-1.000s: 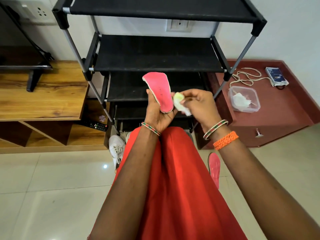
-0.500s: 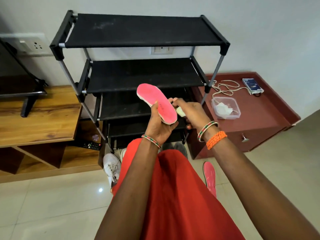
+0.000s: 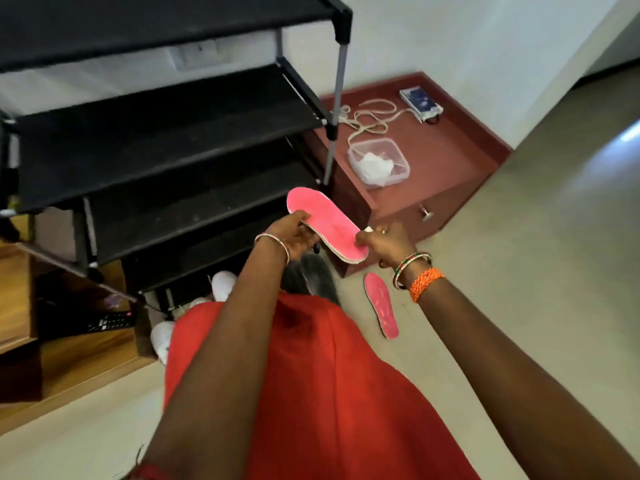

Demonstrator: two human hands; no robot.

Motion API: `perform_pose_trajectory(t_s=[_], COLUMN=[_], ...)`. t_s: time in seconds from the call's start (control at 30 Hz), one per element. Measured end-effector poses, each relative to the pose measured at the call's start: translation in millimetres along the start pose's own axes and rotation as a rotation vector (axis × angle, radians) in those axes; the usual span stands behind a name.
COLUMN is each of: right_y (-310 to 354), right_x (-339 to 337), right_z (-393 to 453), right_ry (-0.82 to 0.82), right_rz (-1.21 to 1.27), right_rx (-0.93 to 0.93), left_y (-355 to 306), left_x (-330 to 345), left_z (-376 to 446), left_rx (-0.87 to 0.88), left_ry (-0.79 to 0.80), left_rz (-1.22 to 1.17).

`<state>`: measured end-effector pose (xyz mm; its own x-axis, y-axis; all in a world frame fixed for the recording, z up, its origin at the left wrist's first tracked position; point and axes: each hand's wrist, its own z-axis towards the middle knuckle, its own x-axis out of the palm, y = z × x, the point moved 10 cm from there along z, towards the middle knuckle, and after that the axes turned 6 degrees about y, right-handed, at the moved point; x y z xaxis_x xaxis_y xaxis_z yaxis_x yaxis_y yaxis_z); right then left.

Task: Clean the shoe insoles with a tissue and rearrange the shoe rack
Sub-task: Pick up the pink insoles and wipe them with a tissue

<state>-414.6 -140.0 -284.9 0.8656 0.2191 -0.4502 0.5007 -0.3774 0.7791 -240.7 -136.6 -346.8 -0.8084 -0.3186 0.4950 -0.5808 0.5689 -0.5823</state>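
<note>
A black shoe rack with fabric shelves fills the frame from nine to twelve o'clock, its shelves bare where they show. At two o'clock stands a low dark-red cabinet against the white wall. Its top carries a clear plastic container with crumpled white tissue inside, a loose cream cord, and a small blue-and-white box near the wall.

White shoes sit on the floor at the foot of the rack, around seven o'clock from centre, partly hidden by the person's red garment. A black remote control lies on a wooden shelf at eight o'clock.

At centre, a pink insole is held in the air, pink face up. The left hand grips its left edge, fingers curled beneath and thumb on top. The right hand is curled, pinching a small white tissue against the insole's lower right end.

A second pink insole lies flat on the floor at four o'clock from the hands, near the cabinet's corner.
</note>
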Motion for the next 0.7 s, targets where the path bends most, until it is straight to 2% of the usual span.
perform_pose_trajectory(t_s=[0.17, 0.3, 0.43, 0.53, 0.7], right_y=[-117, -160, -223, -274, -342], right_x=[9, 26, 46, 64, 92], right_z=[41, 81, 123, 143, 177], right_ry=[0.085, 0.157, 0.186, 0.195, 0.121], right_rz=[-0.231, -0.219, -0.229, -0.294, -0.276], right_rx=[0.221, 0.263, 0.347, 0.408, 0.531], left_y=[81, 121, 165, 188, 207], left_x=[-22, -17, -37, -58, -87], left_z=[79, 128, 186, 213, 262], left_rx=[-0.256, -0.368, -0.503, -0.616, -0.606], left_ry=[-0.071, -0.032, 0.019, 0.066, 0.033], left_rz=[0.339, 0.476, 0.556, 0.71, 0.811])
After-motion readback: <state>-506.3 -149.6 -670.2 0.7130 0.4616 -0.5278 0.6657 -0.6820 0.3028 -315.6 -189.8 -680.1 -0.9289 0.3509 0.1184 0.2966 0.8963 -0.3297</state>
